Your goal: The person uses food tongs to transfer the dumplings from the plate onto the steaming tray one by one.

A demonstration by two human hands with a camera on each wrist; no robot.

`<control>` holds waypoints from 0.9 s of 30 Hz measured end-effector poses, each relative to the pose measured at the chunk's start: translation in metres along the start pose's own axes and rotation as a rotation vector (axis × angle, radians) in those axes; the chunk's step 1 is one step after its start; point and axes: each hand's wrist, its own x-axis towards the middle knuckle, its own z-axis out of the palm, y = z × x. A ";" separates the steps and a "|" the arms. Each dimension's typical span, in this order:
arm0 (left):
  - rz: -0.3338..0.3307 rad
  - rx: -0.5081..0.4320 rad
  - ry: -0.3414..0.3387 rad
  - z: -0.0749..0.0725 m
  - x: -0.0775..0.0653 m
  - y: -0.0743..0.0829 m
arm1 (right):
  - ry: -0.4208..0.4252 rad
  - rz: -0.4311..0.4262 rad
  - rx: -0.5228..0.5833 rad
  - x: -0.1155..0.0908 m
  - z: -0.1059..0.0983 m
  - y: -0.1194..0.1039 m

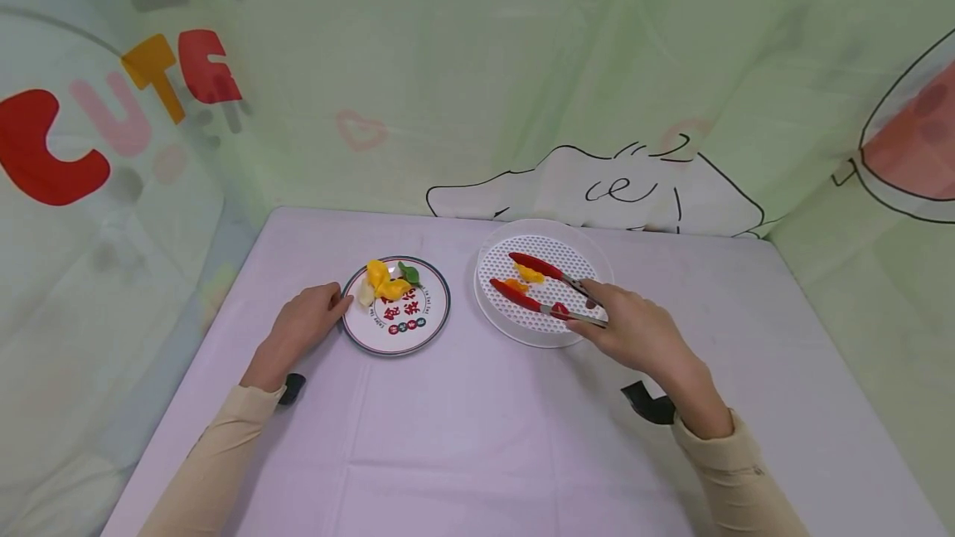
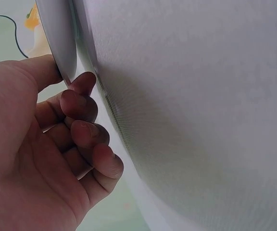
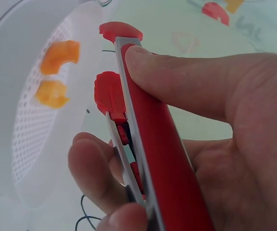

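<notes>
My left hand [image 1: 302, 320] pinches the left rim of a white printed plate [image 1: 371, 328], thumb on the upper side and curled fingers beneath in the left wrist view. Yellow pieces [image 1: 393, 288], a small green leaf [image 1: 409, 273] and a pale piece [image 1: 366, 292] lie on the plate. Metal tongs with red tips [image 1: 535, 264] are held in my right hand [image 1: 637, 328], thumb along the red handle. Their tips stand apart over a white perforated strainer basket [image 1: 496, 252]. Orange-yellow pieces [image 1: 529, 273] lie in the basket, between the tips in the head view.
A pale lilac cloth covers the table [image 1: 448, 437]. Behind it hangs a light green printed curtain [image 1: 485, 65], close to the table's back edge. The basket stands right of the plate, near that edge. Dark bands [image 1: 649, 404] show near both wrists.
</notes>
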 end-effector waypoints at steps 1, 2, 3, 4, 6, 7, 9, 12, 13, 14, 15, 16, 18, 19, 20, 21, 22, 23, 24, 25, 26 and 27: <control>-0.001 0.000 0.000 0.000 0.000 0.000 | 0.005 -0.003 0.004 0.000 -0.001 -0.002; -0.002 -0.001 0.000 0.000 0.000 0.000 | 0.007 -0.006 0.007 -0.001 -0.001 -0.003; -0.003 -0.001 0.001 0.000 0.000 0.000 | 0.010 -0.008 0.008 -0.001 -0.002 -0.005; -0.003 -0.001 0.001 0.000 0.000 0.000 | 0.012 -0.010 0.010 -0.001 -0.002 -0.007; -0.003 -0.003 0.000 0.000 0.000 0.000 | 0.015 -0.010 0.017 -0.001 -0.003 -0.010; -0.002 -0.004 0.000 0.000 0.000 0.000 | 0.015 -0.009 0.019 -0.001 -0.003 -0.012; -0.001 -0.003 0.001 0.000 0.001 -0.001 | 0.013 -0.006 0.024 0.000 -0.003 -0.016; -0.002 -0.004 0.002 0.000 0.000 0.000 | 0.013 -0.013 0.036 0.001 -0.002 -0.021; -0.003 -0.005 0.002 0.001 0.000 -0.001 | 0.016 -0.020 0.036 0.002 -0.001 -0.023; -0.004 -0.006 0.002 0.001 0.000 -0.001 | 0.021 -0.030 0.038 0.002 -0.001 -0.024; -0.004 -0.009 0.002 0.001 0.000 -0.001 | 0.026 -0.039 0.038 0.003 0.000 -0.026; -0.005 -0.011 0.002 0.001 0.000 -0.001 | 0.032 -0.047 0.038 0.003 0.000 -0.028; -0.006 -0.012 0.004 0.001 0.000 -0.001 | 0.040 -0.064 0.035 0.005 0.002 -0.032; -0.006 -0.013 0.004 0.001 0.000 -0.001 | 0.041 -0.069 0.038 0.005 0.003 -0.034; -0.005 -0.014 0.005 0.001 0.000 -0.001 | 0.040 -0.074 0.038 0.005 0.005 -0.036; -0.004 -0.014 0.006 0.001 0.000 -0.001 | 0.039 -0.079 0.039 0.006 0.006 -0.038; -0.003 -0.014 0.007 0.001 0.000 -0.001 | 0.038 -0.085 0.043 0.006 0.008 -0.041; -0.002 -0.015 0.008 0.001 0.000 -0.001 | 0.034 -0.091 0.045 0.006 0.009 -0.043; -0.001 -0.017 0.006 0.001 0.000 -0.001 | 0.031 -0.096 0.049 0.007 0.011 -0.045; 0.000 -0.019 0.004 0.001 0.000 -0.001 | 0.029 -0.102 0.054 0.007 0.013 -0.048; 0.000 -0.021 0.003 0.000 0.000 -0.001 | 0.026 -0.109 0.057 0.008 0.014 -0.050; 0.001 -0.022 0.002 0.000 0.000 -0.001 | 0.022 -0.114 0.061 0.009 0.016 -0.052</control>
